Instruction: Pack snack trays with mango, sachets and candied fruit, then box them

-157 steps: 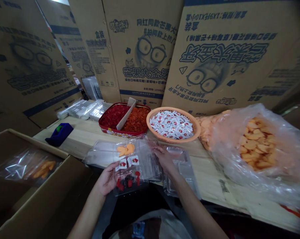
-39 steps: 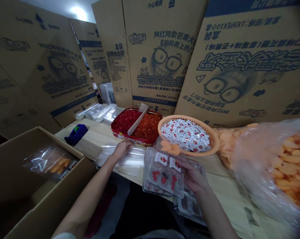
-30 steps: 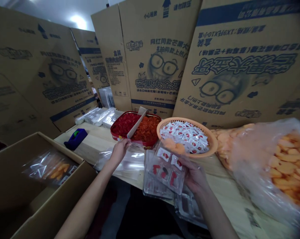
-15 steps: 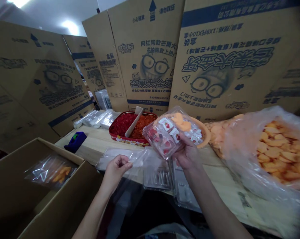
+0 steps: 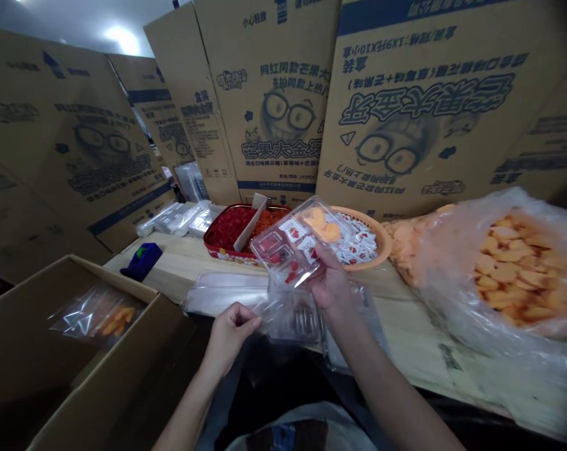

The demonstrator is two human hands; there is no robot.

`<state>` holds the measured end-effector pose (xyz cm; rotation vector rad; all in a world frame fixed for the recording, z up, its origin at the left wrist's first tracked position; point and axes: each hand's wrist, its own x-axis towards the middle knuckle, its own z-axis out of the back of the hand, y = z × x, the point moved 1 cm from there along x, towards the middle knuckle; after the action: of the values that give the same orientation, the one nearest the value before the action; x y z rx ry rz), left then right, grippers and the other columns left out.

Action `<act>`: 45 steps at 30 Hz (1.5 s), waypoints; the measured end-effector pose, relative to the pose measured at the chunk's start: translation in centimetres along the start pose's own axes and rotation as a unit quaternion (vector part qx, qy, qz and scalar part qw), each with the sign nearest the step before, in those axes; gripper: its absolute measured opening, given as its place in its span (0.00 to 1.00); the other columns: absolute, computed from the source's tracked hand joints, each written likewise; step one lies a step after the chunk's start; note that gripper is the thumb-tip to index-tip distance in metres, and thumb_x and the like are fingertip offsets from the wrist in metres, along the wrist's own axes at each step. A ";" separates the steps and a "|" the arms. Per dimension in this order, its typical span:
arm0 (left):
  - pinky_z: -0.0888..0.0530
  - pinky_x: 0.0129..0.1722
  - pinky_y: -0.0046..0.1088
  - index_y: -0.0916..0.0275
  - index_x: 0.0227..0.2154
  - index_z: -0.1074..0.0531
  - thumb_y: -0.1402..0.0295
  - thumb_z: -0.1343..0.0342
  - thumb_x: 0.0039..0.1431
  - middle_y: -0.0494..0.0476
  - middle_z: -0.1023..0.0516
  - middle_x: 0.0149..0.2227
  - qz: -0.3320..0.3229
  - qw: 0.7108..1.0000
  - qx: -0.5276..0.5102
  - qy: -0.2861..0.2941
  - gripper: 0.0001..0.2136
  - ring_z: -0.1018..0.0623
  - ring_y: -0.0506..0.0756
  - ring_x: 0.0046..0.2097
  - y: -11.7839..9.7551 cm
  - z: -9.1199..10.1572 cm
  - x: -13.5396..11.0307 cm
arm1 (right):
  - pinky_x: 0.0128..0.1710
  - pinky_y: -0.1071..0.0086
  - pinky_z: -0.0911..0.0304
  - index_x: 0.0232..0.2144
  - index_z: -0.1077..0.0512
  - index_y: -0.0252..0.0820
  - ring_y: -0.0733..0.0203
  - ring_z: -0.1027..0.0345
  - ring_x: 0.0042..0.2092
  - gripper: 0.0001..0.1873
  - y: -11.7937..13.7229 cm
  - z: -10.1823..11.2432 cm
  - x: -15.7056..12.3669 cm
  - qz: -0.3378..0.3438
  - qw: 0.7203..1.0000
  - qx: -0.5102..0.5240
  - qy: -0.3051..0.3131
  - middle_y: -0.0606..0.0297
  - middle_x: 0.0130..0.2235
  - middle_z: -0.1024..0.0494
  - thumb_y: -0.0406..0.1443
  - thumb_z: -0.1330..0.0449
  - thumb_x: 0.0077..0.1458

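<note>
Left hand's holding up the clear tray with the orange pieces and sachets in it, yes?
No, wrong hand. The head view shows the right hand holding up the clear tray with the orange pieces and sachets in it. The left hand is lower and not holding it.

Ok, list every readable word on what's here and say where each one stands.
"芒果大金牙": middle carton.
"网红同款芒果大": higher on that carton.
"小心轻放": near its top edge.
"芒果大金牙": upside down on the right carton.
Sachets in the clear tray: print too small to read.
</note>
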<state>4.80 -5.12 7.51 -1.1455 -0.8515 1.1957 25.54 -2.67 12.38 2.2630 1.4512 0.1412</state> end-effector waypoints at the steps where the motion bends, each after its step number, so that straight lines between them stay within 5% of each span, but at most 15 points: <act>1: 0.39 0.26 0.22 0.65 0.20 0.32 0.62 0.38 0.41 0.48 0.32 0.20 0.006 1.000 0.000 -0.008 0.12 0.35 0.47 0.24 0.0 -0.1 -0.1 | 0.45 0.58 0.32 0.32 0.28 0.42 0.63 0.28 0.38 0.12 0.0 0.1 0.0 -0.001 1.000 0.004 -0.002 0.71 0.31 0.22 0.25 0.40 0.42; 13: 0.35 0.28 0.21 0.67 0.23 0.29 0.65 0.34 0.37 0.52 0.26 0.23 0.091 0.989 -0.116 0.033 0.13 0.30 0.47 0.26 0.1 -0.2 0.0 | 0.40 0.61 0.29 0.30 0.30 0.42 0.65 0.28 0.33 0.12 -0.1 0.3 -0.6 -0.012 1.000 0.001 -0.004 0.73 0.27 0.24 0.25 0.38 0.40; 23: 0.30 0.31 0.23 0.67 0.23 0.29 0.65 0.33 0.36 0.55 0.23 0.24 0.135 0.977 -0.160 0.040 0.13 0.25 0.49 0.28 -0.4 -0.3 -0.3 | 0.39 0.66 0.29 0.34 0.30 0.46 0.66 0.30 0.39 0.15 0.2 0.4 -1.2 -0.002 0.997 -0.016 0.071 0.73 0.36 0.23 0.27 0.38 0.42; 31: 0.27 0.37 0.30 0.67 0.23 0.30 0.65 0.32 0.33 0.57 0.22 0.25 0.174 0.951 -0.254 0.016 0.15 0.22 0.54 0.32 -0.5 0.1 -0.3 | 0.39 0.67 0.29 0.33 0.30 0.48 0.67 0.30 0.39 0.14 0.1 2.3 -0.9 -0.013 0.996 -0.027 0.089 0.76 0.36 0.23 0.28 0.38 0.43; 37: 0.26 0.37 0.30 0.67 0.23 0.30 0.64 0.33 0.35 0.56 0.23 0.24 0.166 0.944 -0.283 -0.019 0.15 0.22 0.54 0.33 -0.6 0.3 -0.2 | 0.40 0.64 0.29 0.37 0.30 0.49 0.65 0.29 0.40 0.18 0.3 3.6 -0.9 -0.042 0.991 -0.064 0.111 0.75 0.39 0.23 0.28 0.37 0.42; 45: 0.27 0.36 0.29 0.67 0.24 0.30 0.62 0.36 0.41 0.57 0.22 0.27 0.146 0.950 -0.276 -0.021 0.14 0.23 0.52 0.31 -0.5 0.5 -0.6 | 0.34 0.67 0.28 0.30 0.30 0.46 0.67 0.29 0.32 0.17 0.8 3.9 -1.2 -0.067 0.987 -0.094 0.112 0.76 0.32 0.22 0.25 0.35 0.36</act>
<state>4.38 -5.57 8.17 -1.7543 -1.1183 1.2580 26.94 -5.21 9.44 2.0431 1.6232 0.4825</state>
